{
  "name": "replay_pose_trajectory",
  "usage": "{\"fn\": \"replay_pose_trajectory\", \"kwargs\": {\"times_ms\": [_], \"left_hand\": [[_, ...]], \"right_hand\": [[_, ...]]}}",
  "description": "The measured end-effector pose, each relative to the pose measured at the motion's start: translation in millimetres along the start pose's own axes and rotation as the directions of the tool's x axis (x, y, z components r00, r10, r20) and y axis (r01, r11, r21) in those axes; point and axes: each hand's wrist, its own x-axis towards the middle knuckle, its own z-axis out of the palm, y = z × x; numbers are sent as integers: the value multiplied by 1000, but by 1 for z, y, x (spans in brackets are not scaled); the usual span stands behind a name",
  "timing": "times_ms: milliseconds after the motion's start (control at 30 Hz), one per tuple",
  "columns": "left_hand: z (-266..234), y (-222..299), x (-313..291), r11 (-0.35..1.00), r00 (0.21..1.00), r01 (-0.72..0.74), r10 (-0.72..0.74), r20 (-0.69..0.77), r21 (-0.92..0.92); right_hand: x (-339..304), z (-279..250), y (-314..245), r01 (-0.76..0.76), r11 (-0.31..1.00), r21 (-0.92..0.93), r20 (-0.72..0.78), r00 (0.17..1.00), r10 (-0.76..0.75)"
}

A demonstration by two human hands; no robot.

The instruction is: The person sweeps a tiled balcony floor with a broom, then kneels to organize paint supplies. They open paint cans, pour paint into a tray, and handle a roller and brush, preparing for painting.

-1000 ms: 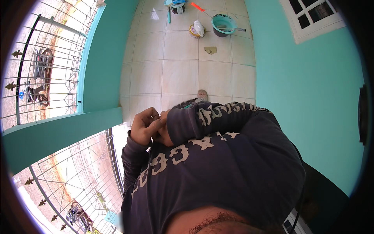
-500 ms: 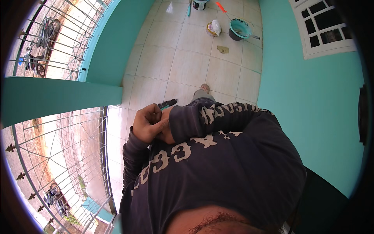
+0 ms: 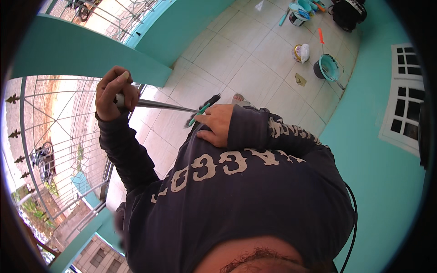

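My left hand [image 3: 114, 93], raised at the left, is closed round the top end of a broom's silvery handle [image 3: 157, 104]. The handle slants down to the green head [image 3: 203, 110] with black bristles [image 3: 212, 99] at the tiled floor. In front of my chest is my right hand [image 3: 216, 125], thumb and index finger apart and nothing visible between them. It overlaps the view of the broom head, and its other fingers are partly hidden.
A black-and-teal bucket [image 3: 328, 68], a round tub with a white bag [image 3: 301, 53] and a beige piece [image 3: 300, 79] are on the tiles. Farther back stand a filled pail [image 3: 298, 17] and a black bag [image 3: 348, 14]. Teal walls [image 3: 359, 123] and a metal fence [image 3: 68, 113] flank me.
My hands, together before, are now apart. The left has moved up and outward with the broom handle, which now shows plainly. My view has turned, bringing more things at the back into sight.
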Motion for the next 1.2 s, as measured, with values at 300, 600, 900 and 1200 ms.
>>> {"fn": "replay_pose_trajectory", "kwargs": {"times_ms": [300, 600, 900, 1200], "left_hand": [[-67, 2, 46, 913, 943, -287, 215, -254, -290], [-157, -16, 218, 958, 993, 74, -45, 109, -277], [-192, -254, 386, 981, 750, 145, -26, -661, 126], [-190, -260, 424, 901, 484, 419, -119, -867, 111]], "right_hand": [[52, -14, 16, 108, 994, -3, -148, 983, -108], [119, -15, -23, -117, 992, 46, -80, 989, 120], [142, 19, -45, -345, 893, 289, -309, 850, 428], [135, 4, -29, -437, 835, 335, -310, 786, 536]]}}
